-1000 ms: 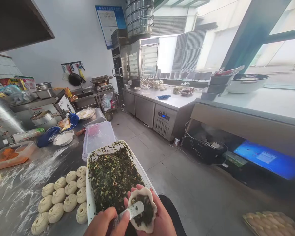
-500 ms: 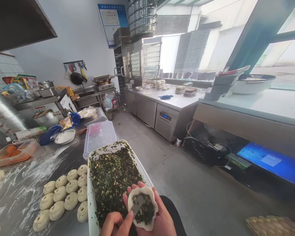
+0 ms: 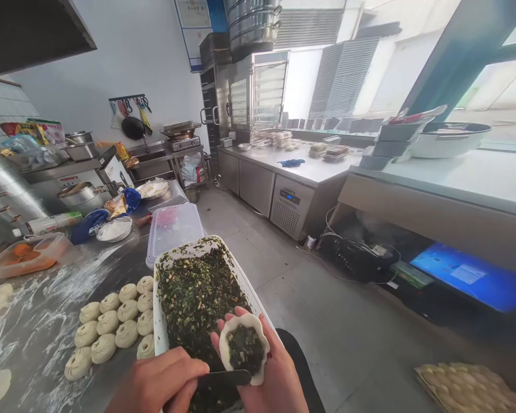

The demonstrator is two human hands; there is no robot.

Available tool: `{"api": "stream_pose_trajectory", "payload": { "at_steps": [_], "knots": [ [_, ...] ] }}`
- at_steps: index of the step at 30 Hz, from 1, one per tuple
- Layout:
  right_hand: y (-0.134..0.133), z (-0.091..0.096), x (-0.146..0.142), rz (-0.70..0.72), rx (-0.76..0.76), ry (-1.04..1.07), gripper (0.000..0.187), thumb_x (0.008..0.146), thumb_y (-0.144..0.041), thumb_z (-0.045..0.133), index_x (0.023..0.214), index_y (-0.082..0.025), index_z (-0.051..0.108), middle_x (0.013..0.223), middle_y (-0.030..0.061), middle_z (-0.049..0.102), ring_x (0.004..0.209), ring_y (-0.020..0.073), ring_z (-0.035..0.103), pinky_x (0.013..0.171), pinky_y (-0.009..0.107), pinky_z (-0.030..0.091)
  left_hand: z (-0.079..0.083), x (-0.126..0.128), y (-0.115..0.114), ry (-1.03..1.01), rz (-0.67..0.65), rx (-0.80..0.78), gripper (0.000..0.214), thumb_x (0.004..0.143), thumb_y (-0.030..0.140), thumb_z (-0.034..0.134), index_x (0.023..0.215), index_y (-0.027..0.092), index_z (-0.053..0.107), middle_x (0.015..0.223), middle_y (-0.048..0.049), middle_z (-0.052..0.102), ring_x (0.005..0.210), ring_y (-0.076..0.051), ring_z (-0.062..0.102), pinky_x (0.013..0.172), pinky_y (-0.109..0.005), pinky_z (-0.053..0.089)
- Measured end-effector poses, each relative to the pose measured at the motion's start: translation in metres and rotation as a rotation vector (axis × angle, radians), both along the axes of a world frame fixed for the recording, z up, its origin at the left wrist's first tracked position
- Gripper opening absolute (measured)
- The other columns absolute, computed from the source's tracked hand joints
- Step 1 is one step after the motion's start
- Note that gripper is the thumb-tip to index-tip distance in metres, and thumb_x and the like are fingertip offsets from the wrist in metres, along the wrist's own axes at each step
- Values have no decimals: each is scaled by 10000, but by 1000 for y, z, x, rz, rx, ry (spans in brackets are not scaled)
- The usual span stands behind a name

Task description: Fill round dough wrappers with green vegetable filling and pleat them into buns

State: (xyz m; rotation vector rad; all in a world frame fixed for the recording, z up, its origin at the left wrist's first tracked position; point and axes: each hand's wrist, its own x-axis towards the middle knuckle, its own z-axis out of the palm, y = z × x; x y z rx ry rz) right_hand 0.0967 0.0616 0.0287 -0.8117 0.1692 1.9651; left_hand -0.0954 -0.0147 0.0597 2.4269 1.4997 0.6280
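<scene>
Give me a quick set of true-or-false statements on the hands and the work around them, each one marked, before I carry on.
1. The left hand holds a spatula. True.
2. The right hand holds nothing. False: it cradles a dough wrapper with filling in it.
3. That dough wrapper is pleated shut. False: it is open, with the filling showing.
4. The pleated buns sit on the floured counter, to the left of the white tray in the picture. True.
5. A translucent plastic lid lies at the far end of the white tray. True.
6. The white tray has been scraped clean. False: a dark green mix covers much of it.
</scene>
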Motion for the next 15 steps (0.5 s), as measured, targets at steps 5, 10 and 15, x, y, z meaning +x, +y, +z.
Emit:
{"api": "stream_pose_trajectory", "payload": {
  "at_steps": [5,10,15],
  "knots": [
    [-6,3,-2,89,23,18,350,890,-408,757,1057,-101,776,1010,187,806,1033,346,741,880,467,616,8,9,10,-18,119,-64,283,999,145,492,1123,291,700,913,16,730,771,-118,726,734,-194,579],
    [-5,2,-3,43,7,29,335,889,-414,761,1026,-109,781,989,171,808,1049,347,729,956,530,587,13,14,8,-18,138,-1,257,975,149,519,1077,290,708,850,34,720,706,-106,713,662,-166,555],
    [-8,-1,-7,11,33,33,328,893,-428,761,1025,-129,788,1014,154,805,1070,334,718,984,524,573,11,18,6,-7,214,-73,230,973,172,519,953,282,720,825,42,725,683,-107,711,659,-158,547]
  ]
}}
